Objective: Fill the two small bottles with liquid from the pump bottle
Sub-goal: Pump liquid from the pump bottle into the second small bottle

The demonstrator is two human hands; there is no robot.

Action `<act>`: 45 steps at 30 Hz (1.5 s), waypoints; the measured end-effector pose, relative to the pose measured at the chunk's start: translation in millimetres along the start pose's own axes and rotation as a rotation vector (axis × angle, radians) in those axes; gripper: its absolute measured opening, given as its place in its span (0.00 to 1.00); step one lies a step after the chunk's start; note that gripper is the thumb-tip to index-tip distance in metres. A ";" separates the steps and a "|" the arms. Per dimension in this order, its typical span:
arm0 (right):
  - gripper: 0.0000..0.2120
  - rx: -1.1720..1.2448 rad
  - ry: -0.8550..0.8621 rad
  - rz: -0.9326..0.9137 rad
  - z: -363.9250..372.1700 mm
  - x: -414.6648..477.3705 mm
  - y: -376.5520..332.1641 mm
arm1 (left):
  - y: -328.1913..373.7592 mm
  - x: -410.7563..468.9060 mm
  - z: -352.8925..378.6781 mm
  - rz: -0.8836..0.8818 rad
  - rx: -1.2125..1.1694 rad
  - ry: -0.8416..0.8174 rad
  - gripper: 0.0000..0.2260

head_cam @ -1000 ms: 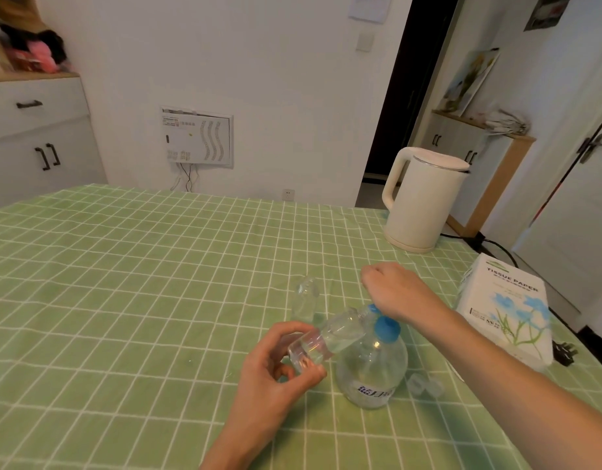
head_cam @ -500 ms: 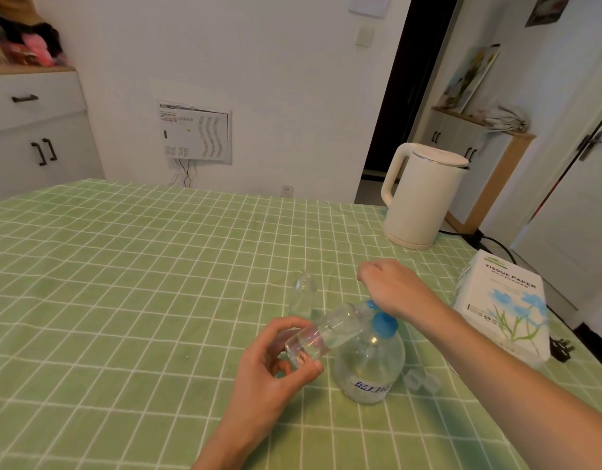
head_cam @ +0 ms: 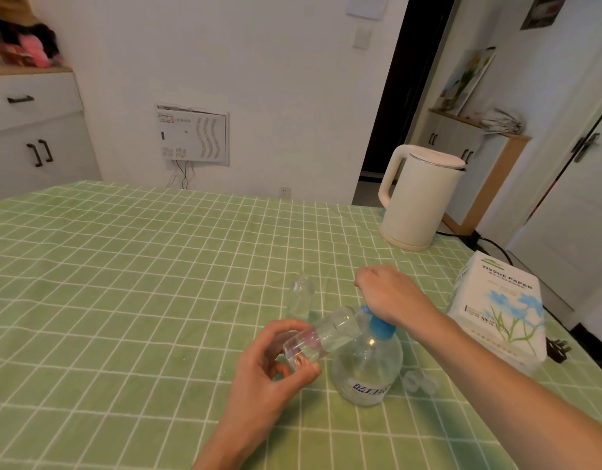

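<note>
Two small clear bottles are counted, one pump bottle (head_cam: 367, 364), one kettle (head_cam: 418, 198) and one tissue box (head_cam: 499, 307), all on the green checked surface (head_cam: 123, 300). What look like two small clear caps (head_cam: 421, 382) are seen just right of the pump bottle's base.

The first small bottle (head_cam: 323, 334) is gripped at its base by the left hand (head_cam: 272, 364), thumb and fingertips curled round it. It is tilted, and its mouth is brought up against the pump bottle's blue collar (head_cam: 381, 329). A little liquid is seen inside it. The second small bottle (head_cam: 301, 295) is left upright just behind, apart from both hands.

The right hand (head_cam: 391, 296) is laid on top of the pump, fingers curled downward; whether anything is clasped beneath them cannot be told, since the pump head is hidden.

"TISSUE PAPER" is read on the box, above a blue flower print. Blue characters are printed on the pump bottle's label, too blurred to be read.
</note>
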State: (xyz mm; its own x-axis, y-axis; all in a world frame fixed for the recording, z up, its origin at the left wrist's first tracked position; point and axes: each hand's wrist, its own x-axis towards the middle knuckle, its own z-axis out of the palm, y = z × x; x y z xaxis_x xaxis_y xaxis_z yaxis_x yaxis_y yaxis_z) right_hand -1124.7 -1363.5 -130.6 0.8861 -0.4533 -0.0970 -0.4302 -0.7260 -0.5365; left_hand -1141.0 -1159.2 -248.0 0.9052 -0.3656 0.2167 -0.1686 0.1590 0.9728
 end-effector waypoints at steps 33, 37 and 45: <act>0.13 0.053 -0.001 -0.026 2.8 -4.4 -0.1 | -4.9 1.5 0.6 -0.007 -0.014 0.001 0.23; 0.13 0.019 0.020 -0.040 -4.3 -1.2 -2.4 | -7.8 2.7 0.4 -0.007 -0.023 -0.005 0.24; 0.12 0.043 -0.024 0.011 1.2 -2.2 -1.5 | -5.9 1.6 0.8 -0.006 -0.014 -0.001 0.23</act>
State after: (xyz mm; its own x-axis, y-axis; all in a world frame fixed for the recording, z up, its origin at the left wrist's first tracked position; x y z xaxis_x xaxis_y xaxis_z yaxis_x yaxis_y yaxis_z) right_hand -1125.7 -1360.8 -130.6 0.8855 -0.4483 -0.1224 -0.4323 -0.6981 -0.5708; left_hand -1138.8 -1161.4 -253.3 0.9057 -0.3678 0.2106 -0.1573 0.1698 0.9729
